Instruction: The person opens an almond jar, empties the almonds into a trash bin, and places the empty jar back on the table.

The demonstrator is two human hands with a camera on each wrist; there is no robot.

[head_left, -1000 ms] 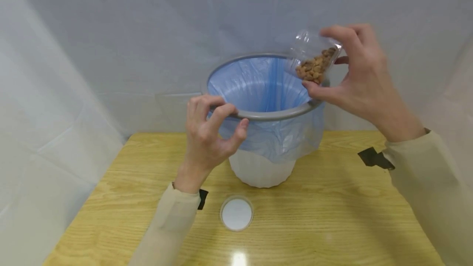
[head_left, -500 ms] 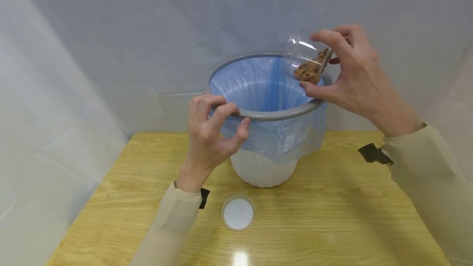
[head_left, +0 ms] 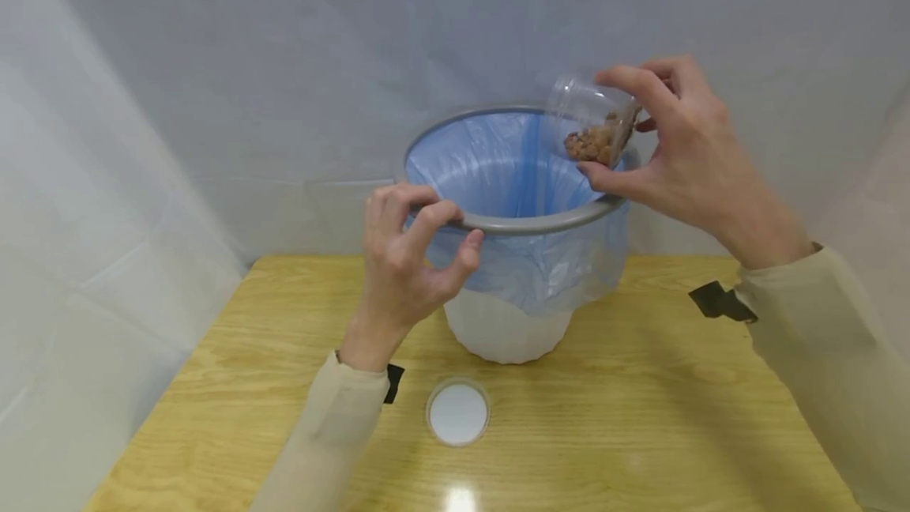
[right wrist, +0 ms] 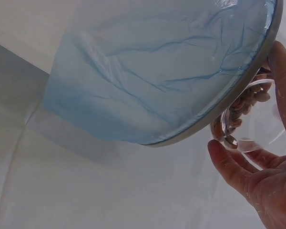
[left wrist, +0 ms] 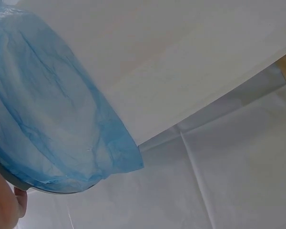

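A clear plastic jar (head_left: pixel 581 105) is tilted over the right side of the trash bin (head_left: pixel 510 330), its mouth facing left. Small brown nut-like pieces (head_left: pixel 593 144) lie in its lower part, also visible in the right wrist view as brown pieces (right wrist: pixel 248 100). My right hand (head_left: pixel 693 156) holds the jar between thumb and fingers near its base. With its fingers curled over the bin's grey rim (head_left: pixel 522 225), my left hand (head_left: pixel 408 255) grips the near left edge, the thumb in front. A blue bag (head_left: pixel 483 156) lines the bin and hangs over the rim.
A round white-centred lid (head_left: pixel 458 415) lies on the wooden table (head_left: pixel 604 433) in front of the bin. Pale sheeting (head_left: pixel 306 62) hangs behind and along both sides.
The right hand has moved slightly left with the jar, which has turned more onto its side. The brown pieces have shifted inside it. The left hand stays on the rim.
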